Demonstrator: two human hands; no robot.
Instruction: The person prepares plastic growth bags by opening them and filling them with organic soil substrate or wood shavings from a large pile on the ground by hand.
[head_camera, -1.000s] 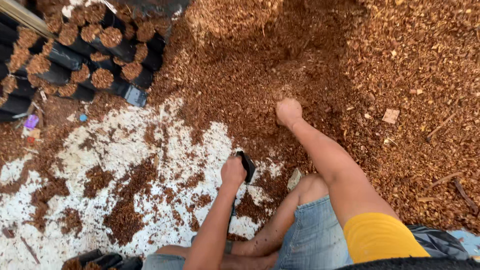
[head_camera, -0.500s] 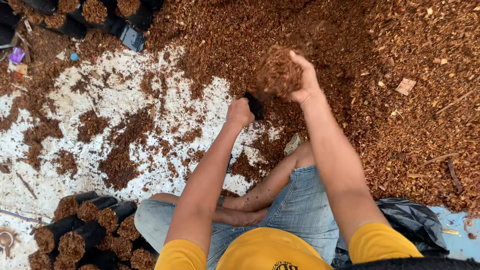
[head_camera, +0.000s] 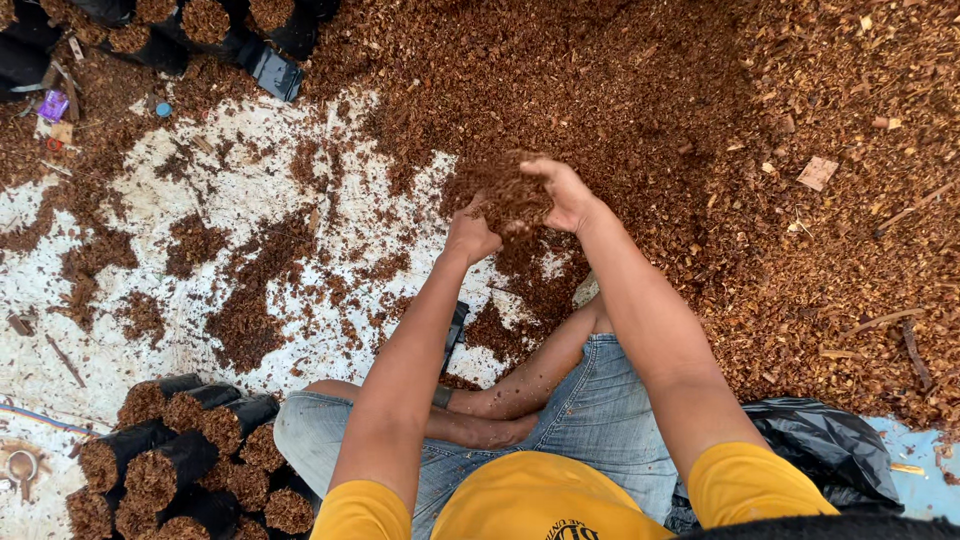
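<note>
My right hand (head_camera: 562, 192) cups loose, crumbly brown mulch (head_camera: 508, 190); left hand (head_camera: 470, 235) grips a black bag (head_camera: 456, 330), I scoop from underneath

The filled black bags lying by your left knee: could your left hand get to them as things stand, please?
Probably yes: the filled black bags lie in the open with nothing over them, though the left hand is raised, holding a bag being filled.

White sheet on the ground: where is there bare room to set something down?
The white sheet is barest between the filled black bags at lower left and the left hand, with thin scatter. Another patch lies near the top bags. The mulch heap at right is fully covered.
</note>
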